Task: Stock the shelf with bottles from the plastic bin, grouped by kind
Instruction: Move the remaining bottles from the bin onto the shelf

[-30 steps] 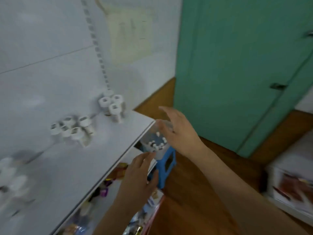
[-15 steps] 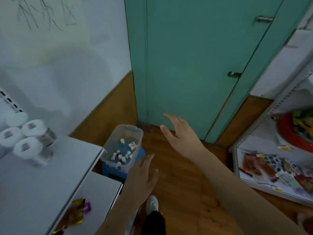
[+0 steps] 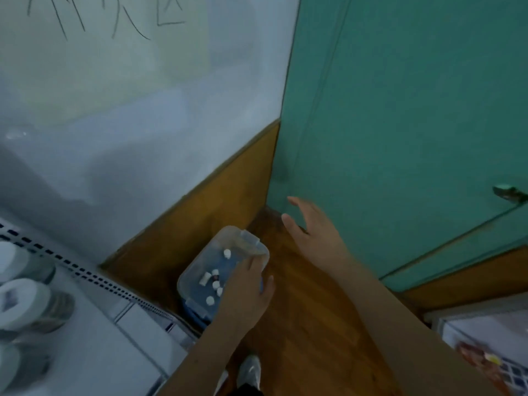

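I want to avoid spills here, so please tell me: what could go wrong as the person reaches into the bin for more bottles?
1. The plastic bin seems to sit on a small blue stool; the left hand pressing at its near edge might tip it.
2. The remaining small bottles lie loose and scattered, so one may slip from the fingers.
3. The right hand hangs open and does not steady the bin.
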